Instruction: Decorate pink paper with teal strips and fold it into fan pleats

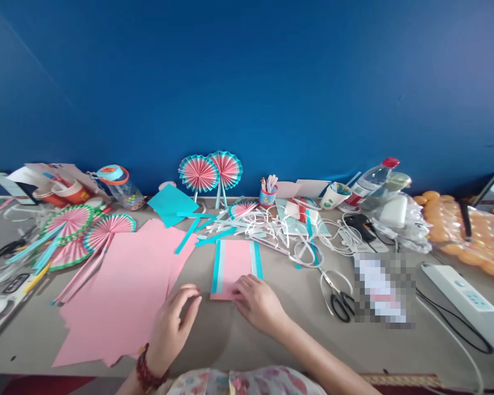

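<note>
A pink sheet of paper (235, 269) with blue and pale strips down both sides lies flat before me. My right hand (257, 304) is on its lower right part, fingers bent together and pressing on the paper near the bottom edge; the thumb is mostly hidden. To the left of that sheet, my left hand (179, 315) hovers with thumb and fingers apart and nothing between them. It is close to the right edge of a stack of larger pink sheets (119, 296).
Scissors (341, 304) and a power strip (463, 288) lie to the right. White and blue paper strips (267, 225) are heaped behind the sheet. Folded paper fans (109, 233) lie left; two more fans (200, 174) stand against the blue wall. A plastic bottle (368, 184) stands at back right.
</note>
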A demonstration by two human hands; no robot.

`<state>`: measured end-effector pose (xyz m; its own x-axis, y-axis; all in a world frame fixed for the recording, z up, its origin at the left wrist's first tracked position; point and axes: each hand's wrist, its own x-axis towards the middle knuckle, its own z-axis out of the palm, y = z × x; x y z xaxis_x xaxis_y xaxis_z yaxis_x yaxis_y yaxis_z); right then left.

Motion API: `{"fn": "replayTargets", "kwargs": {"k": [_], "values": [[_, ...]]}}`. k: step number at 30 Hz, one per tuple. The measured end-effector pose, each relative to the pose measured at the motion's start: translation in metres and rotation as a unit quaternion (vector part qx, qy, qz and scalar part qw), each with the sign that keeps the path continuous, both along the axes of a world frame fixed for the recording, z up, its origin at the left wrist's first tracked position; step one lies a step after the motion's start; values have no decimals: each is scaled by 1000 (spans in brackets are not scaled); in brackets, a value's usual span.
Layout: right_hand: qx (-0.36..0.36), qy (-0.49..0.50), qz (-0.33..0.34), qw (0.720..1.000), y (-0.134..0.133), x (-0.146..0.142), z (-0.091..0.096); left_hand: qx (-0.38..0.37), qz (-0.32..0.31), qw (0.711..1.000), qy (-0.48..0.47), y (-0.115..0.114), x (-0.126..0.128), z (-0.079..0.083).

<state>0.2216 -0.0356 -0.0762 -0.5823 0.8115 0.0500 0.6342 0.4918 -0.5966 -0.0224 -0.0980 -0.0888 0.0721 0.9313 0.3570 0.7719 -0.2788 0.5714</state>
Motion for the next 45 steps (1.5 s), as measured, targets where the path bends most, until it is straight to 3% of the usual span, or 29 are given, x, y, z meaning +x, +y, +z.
{"fn": "replayTargets", "kwargs": {"k": [3, 6, 8, 10, 17, 20, 23, 26, 29, 33, 39, 45], "values": [[-75, 213, -88, 970, -4, 0, 0, -31, -29, 997, -65, 3, 12, 11], [-160, 405, -103, 894, -10, -9, 2, -29, -109, 992, -60, 11, 34, 20], [-212, 468, -90, 853, -13, -14, 6, 16, -103, 993, -50, 17, 49, 23], [-233, 487, -80, 838, -13, -15, 11, 55, -78, 995, -41, 23, 59, 25], [-169, 468, -16, 867, -7, -2, 23, 97, -131, 987, -18, 42, 63, 43], [-118, 399, -11, 909, -10, 6, 19, 133, -120, 984, -11, 47, 50, 46], [-2, 332, -96, 938, -19, 25, 11, 217, -77, 973, 31, 45, 35, 43], [157, 275, -198, 928, -30, 50, 3, 214, -101, 965, 115, 39, 35, 33], [251, 146, -147, 946, -38, 61, -1, 138, -173, 957, 187, 35, 52, 20], [219, -1, -10, 976, -39, 44, -6, 92, -214, 947, 221, 32, 75, 7], [203, -28, -28, 978, -31, 31, -23, 52, -214, 950, 220, 25, 67, 7], [192, -81, 5, 978, -29, 38, -20, 63, -193, 955, 217, 22, 36, -5]]}}
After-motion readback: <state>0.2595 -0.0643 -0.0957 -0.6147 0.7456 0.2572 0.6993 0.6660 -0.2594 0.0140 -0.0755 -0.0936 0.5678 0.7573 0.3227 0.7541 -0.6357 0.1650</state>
